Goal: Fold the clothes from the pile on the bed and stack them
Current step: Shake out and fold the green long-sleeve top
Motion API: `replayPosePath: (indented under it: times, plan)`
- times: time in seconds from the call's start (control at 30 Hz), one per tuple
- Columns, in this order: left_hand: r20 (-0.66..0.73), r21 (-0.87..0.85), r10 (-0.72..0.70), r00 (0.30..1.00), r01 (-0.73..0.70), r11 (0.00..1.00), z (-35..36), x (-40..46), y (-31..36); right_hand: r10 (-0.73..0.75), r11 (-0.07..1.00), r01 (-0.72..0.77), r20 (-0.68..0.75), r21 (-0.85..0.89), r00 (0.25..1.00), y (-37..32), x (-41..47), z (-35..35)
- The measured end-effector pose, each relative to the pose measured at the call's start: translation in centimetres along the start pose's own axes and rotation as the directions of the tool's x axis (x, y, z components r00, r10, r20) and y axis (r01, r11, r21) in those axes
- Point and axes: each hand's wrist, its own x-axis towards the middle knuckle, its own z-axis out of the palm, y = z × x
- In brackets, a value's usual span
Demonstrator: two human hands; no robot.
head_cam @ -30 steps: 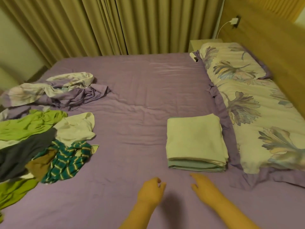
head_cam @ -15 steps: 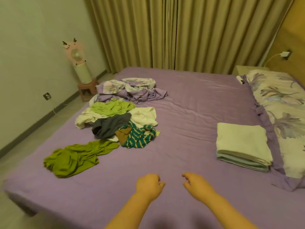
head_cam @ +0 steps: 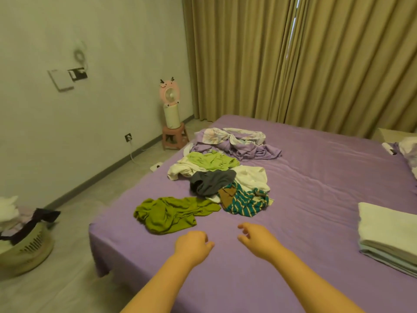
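A loose pile of clothes (head_cam: pixel 216 177) lies on the purple bed (head_cam: pixel 316 177): white, grey, light green and a teal striped piece (head_cam: pixel 246 203). An olive green garment (head_cam: pixel 171 213) lies apart, nearest the bed's corner. A folded stack (head_cam: pixel 388 231) of pale cloth sits at the right edge of the view. My left hand (head_cam: pixel 193 243) hovers over the sheet with loosely curled fingers and holds nothing. My right hand (head_cam: pixel 256 237) is beside it, fingers relaxed and spread, also holding nothing. Both hands are just short of the olive garment.
A crumpled purple and floral sheet (head_cam: pixel 237 143) lies behind the pile. A pink fan (head_cam: pixel 170 105) stands on a small stool (head_cam: pixel 174 135) by the wall. A laundry basket (head_cam: pixel 24 242) with clothes sits on the floor at left. Curtains hang behind the bed.
The view has swung left from the folded stack toward the pile. Both hands have stayed low over the sheet and now point toward the olive garment.
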Motion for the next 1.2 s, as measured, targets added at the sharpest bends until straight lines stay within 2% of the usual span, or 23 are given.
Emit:
replayPosePath:
  times: [0.3,0.4,0.63,0.77,1.03,1.2]
  plan:
    - [-0.004,-0.126,-0.136,0.991,0.134,0.983,0.3,2.1,-3.1,-0.104,0.995,0.104,0.094,0.005,0.99,-2.9,5.9,2.2]
    - [0.037,-0.184,-0.177,0.984,0.18,0.966,0.6,2.6,-5.2,-0.102,0.995,0.102,0.153,0.005,0.983,-3.8,8.1,3.8]
    - [0.138,-0.24,-0.272,0.952,0.298,0.924,1.7,8.3,-14.4,-0.087,0.996,0.091,0.277,-0.004,0.957,-7.3,16.4,8.1]
    - [0.207,-0.271,-0.301,0.931,0.35,0.897,2.0,14.3,-21.0,-0.018,1.0,0.023,0.309,-0.013,0.951,-10.0,22.6,11.3]
    - [0.249,-0.268,-0.261,0.933,0.325,0.907,3.4,27.6,-33.3,0.048,0.996,-0.013,0.379,-0.093,0.924,-16.3,35.9,17.6]
    - [0.217,-0.25,-0.229,0.949,0.281,0.927,6.4,33.3,-37.4,0.03,0.989,0.026,0.364,-0.148,0.931,-18.8,41.9,20.8]
